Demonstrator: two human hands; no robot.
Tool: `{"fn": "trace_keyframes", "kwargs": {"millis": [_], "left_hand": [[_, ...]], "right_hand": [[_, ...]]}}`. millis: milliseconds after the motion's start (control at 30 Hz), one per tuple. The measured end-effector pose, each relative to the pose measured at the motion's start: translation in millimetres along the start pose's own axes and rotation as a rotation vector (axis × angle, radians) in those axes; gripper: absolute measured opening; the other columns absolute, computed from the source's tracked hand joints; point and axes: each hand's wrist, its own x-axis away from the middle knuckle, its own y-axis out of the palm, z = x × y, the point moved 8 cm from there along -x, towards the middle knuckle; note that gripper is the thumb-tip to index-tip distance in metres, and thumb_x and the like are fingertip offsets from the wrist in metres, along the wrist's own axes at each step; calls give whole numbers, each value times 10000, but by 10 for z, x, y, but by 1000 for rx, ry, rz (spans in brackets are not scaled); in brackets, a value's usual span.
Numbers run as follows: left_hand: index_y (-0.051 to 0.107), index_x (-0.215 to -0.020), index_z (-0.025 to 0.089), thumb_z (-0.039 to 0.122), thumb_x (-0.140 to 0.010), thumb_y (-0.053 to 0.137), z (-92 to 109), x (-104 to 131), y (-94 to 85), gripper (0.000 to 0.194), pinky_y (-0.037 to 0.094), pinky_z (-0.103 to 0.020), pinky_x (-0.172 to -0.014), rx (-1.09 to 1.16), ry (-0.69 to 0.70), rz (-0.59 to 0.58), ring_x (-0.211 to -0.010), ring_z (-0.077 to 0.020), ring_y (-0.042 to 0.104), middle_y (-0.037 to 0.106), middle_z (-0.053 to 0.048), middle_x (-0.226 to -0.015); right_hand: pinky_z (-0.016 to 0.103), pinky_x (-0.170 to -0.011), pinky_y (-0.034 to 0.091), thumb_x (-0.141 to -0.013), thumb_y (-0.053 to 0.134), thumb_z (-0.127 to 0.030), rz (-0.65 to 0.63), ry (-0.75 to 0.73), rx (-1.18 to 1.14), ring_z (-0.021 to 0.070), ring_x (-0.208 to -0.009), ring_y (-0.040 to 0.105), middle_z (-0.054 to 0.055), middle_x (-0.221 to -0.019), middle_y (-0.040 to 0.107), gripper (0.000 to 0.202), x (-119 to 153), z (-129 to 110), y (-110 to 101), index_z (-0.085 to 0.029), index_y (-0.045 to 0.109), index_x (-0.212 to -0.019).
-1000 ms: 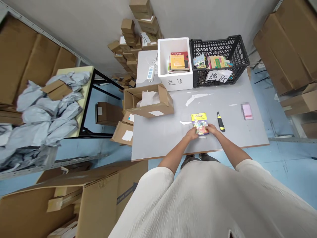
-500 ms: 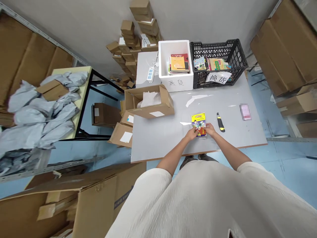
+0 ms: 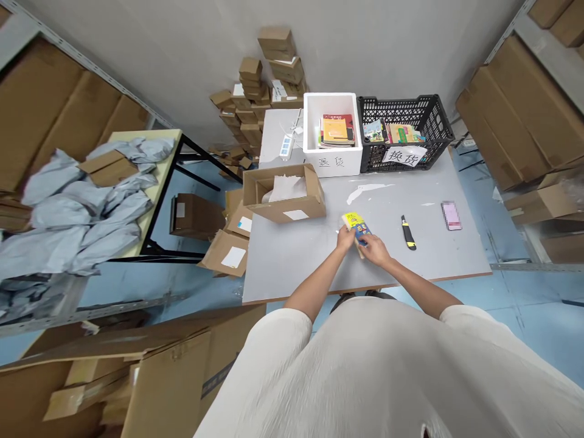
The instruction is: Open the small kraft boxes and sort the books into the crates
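Observation:
A small book (image 3: 357, 224) with a yellow and blue cover is tilted above the grey table, near its front edge. My left hand (image 3: 345, 238) grips its left side. Fingers of my right hand (image 3: 375, 249) lie curled against the lower right of the cover; whether they pinch it is too small to tell. To the right of my hands a black and yellow utility knife (image 3: 407, 233) rests on the table (image 3: 296, 261). Farther right is a pink phone-like object (image 3: 451, 215), blurred.
An open cardboard box (image 3: 285, 204) stands left of my hands. Behind are a white foam box (image 3: 337, 163) and a black crate (image 3: 406, 155), both with books. A side table (image 3: 159, 176) at the left bears grey parcels.
The book has gone from lying squarely under both hands to being tilted, and its visible side looks different. My right hand has moved left onto the cover. The camera view has shifted slightly.

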Motion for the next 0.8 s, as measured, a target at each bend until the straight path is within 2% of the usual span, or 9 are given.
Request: {"fn": "trace_keyframes", "kwargs": {"millis": [100, 200, 267, 333, 400, 500, 633, 733, 800], "left_hand": [[773, -1057, 190, 290, -826, 813, -16, 24, -78, 255, 605, -414, -996, 67, -43, -2, -1021, -273, 797, 848, -105, -1103], [761, -1046, 188, 255, -800, 828, 47, 52, -83, 263, 600, -425, -1020, 120, -21, -79, -1047, -277, 792, 849, -100, -1135], [744, -1067, 187, 237, -800, 829, 70, 64, -96, 285, 600, -425, -1019, 143, -33, -110, -1047, -273, 793, 845, -105, -1160], [720, -1096, 187, 241, -807, 838, 80, 66, -121, 318, 606, -425, -1001, 147, -53, -113, -1016, -267, 797, 840, -115, -1155], [696, -1134, 186, 269, -818, 853, 95, 59, -160, 362, 614, -428, -968, 130, -64, -93, -965, -265, 801, 836, -118, -1108], [672, -1195, 180, 307, -839, 853, 133, 41, -217, 420, 621, -430, -923, 92, -71, -62, -909, -268, 800, 830, -120, -1058], [687, -1200, 176, 298, -820, 856, 239, 37, -297, 433, 597, -420, -984, 0, -54, -11, -1058, -298, 792, 811, -149, -1157], [695, -1212, 193, 247, -779, 880, 353, 94, -320, 474, 562, -404, -1069, -68, -7, 71, -1223, -297, 743, 775, -152, -1268], [704, -1168, 194, 247, -807, 869, 372, 161, -174, 400, 573, -410, -1054, -46, -30, 1, -1183, -285, 754, 787, -132, -1200]], "right_hand": [[462, -1103, 547, -993, 625, -334, 74, 84, -77, 308, -1191, 706, 124, -1292, 775, 319, -88, 204, -71, -230, 737, -1273], [498, -1157, 524, -945, 662, -348, 205, 290, -133, 334, -1318, 664, 146, -1392, 737, 447, -158, 546, -244, -218, 709, -1370], [476, -1129, 551, -929, 673, -340, 163, 425, -224, 314, -1281, 700, 124, -1331, 769, 437, -182, 724, -260, -225, 713, -1349], [438, -1066, 591, -912, 673, -307, 83, 516, -331, 279, -1172, 754, 84, -1207, 813, 345, -181, 802, -233, -233, 735, -1243], [402, -988, 624, -885, 682, -276, 38, 567, -439, 253, -1050, 785, 55, -1079, 834, 221, -156, 796, -213, -233, 741, -1094], [369, -885, 648, -851, 714, -271, 44, 631, -611, 240, -920, 796, 52, -953, 831, 99, -91, 732, -204, -229, 703, -940], [372, -803, 649, -824, 749, -312, 89, 616, -774, 242, -838, 791, 40, -875, 813, 175, -92, 601, -241, -252, 617, -922], [366, -745, 630, -797, 760, -373, 136, 542, -745, 238, -775, 769, 11, -826, 787, 263, -161, 511, -326, -267, 563, -937], [350, -724, 602, -802, 738, -407, 172, 495, -620, 230, -745, 743, -8, -793, 762, 265, -193, 456, -393, -268, 568, -950]]}}
